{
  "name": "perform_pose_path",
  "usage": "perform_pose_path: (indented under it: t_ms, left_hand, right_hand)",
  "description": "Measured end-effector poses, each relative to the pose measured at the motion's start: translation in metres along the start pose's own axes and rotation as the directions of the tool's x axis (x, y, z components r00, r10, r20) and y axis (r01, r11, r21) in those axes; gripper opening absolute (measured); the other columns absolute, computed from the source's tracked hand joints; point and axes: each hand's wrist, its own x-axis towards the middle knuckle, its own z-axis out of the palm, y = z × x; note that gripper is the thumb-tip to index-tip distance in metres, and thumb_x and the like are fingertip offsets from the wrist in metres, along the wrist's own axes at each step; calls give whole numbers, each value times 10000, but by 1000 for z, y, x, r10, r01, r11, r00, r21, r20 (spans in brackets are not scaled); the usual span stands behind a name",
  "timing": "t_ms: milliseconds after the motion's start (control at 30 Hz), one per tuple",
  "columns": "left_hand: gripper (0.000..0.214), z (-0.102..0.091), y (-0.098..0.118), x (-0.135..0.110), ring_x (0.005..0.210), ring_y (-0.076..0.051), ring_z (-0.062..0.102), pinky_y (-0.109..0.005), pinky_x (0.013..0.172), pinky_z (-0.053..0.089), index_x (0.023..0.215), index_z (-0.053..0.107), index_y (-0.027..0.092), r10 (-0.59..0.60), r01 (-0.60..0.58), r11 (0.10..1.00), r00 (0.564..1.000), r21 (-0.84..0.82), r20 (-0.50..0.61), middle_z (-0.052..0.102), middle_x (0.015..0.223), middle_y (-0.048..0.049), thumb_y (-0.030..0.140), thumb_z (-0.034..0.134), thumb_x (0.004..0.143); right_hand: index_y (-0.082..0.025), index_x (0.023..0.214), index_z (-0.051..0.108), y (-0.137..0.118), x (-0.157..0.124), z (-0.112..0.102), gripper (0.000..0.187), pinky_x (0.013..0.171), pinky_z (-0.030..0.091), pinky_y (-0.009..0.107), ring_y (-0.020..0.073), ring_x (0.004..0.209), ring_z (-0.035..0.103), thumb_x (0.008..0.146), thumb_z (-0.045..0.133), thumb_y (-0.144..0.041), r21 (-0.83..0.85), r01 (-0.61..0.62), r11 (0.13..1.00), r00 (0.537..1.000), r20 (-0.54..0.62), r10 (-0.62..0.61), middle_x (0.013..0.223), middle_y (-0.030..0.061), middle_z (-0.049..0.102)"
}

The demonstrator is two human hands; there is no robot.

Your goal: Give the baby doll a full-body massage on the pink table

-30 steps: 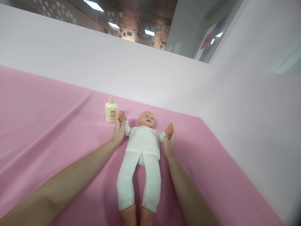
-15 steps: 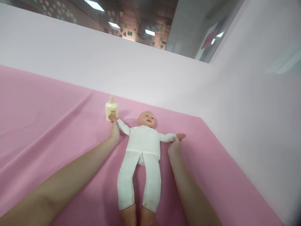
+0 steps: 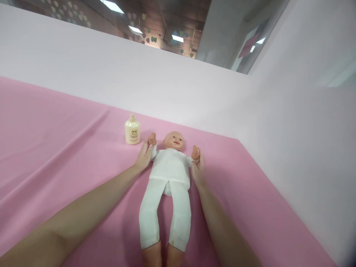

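A baby doll (image 3: pixel 169 167) in a white top and white trousers lies on its back, head toward the wall. My left hand (image 3: pixel 144 156) is closed round the doll's forearm on the left side, near the wrist. On the other side my right hand (image 3: pixel 199 170) grips the other forearm, its fingers partly hidden behind the arm. Both doll arms are bent upward, with the little hands raised beside the head. To the left of my left hand, apart from it, a cream-coloured bottle (image 3: pixel 132 130) with a dark printed label stands upright.
A pink sheet (image 3: pixel 69 155) with a few creases covers the surface beneath the doll. White walls (image 3: pixel 178 89) rise behind and to the right. Above the back wall is a window (image 3: pixel 155 22) showing ceiling lights and hanging hearts.
Both doll arms were stretched out sideways and now are folded inward, raised beside the body. My hands moved in with them, and the bottle's label is uncovered.
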Motion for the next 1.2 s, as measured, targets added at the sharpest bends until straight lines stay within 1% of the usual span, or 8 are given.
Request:
perform_pose_path:
  t_ms: [233,367,467,667,833,967,1067,1200]
  left_hand:
    - [515,4,11,-4,1323,-298,551,-538,1183,398,1461,539,202,117,-202,925,957,321,266,617,1432,-130,449,419,1026]
    - [462,8,5,-5,1324,-272,553,-503,1162,428,1439,579,247,156,-322,873,896,367,415,612,1447,-96,382,391,1040]
    - [457,8,3,-5,1322,-263,553,-496,1163,429,1451,567,265,158,-333,864,892,378,423,612,1445,-87,362,391,1041]
    - [503,4,14,-6,1373,-281,525,-520,1212,380,1472,507,205,89,-154,958,962,242,260,591,1460,-127,427,386,1037]
    - [587,2,11,-2,1496,-261,420,-448,1280,306,1519,423,201,0,-3,997,999,-72,-39,489,1567,-137,530,381,1035]
    - [581,-1,-17,6,1548,-199,343,-389,1285,319,1546,346,330,-205,151,966,942,-208,-266,398,1642,-47,578,402,1023]
    - [517,-4,-40,11,1486,-192,449,-397,1215,434,1461,412,363,-314,237,938,889,-252,-333,513,1548,-31,624,344,1019]
    - [439,-7,-53,14,1402,-219,547,-446,1160,494,1339,472,318,-510,374,848,770,-376,-383,613,1416,-63,583,333,1018]
  right_hand:
    - [-275,1449,583,8,-1,-1,708,1209,407,461,226,1343,548,789,434,-65,-279,173,944,974,188,-123,1422,42,622]
    - [-288,1425,615,2,2,0,718,1202,407,463,237,1309,564,776,425,-47,-338,216,916,949,294,-115,1386,30,649]
    - [-279,1420,619,2,2,-1,716,1209,396,457,234,1318,558,770,424,-51,-338,204,919,950,296,-102,1388,32,646]
    - [-244,1449,559,6,-1,0,669,1231,376,456,222,1380,532,800,458,-115,-167,37,985,989,147,-12,1453,61,601]
    - [-231,1525,428,-1,2,1,693,1269,306,468,219,1504,405,835,489,-204,87,-61,994,996,-58,67,1627,76,418]
    - [-232,1560,348,6,5,-6,732,1274,288,497,239,1544,330,841,484,-248,125,-77,989,966,-236,105,1677,78,317]
    - [-236,1573,316,32,7,-15,750,1239,360,520,267,1517,376,841,475,-266,123,-123,985,927,-339,158,1662,88,330]
    - [-318,1572,301,81,8,-28,729,1183,453,542,272,1485,431,859,453,-314,134,-175,975,890,-401,215,1636,60,359]
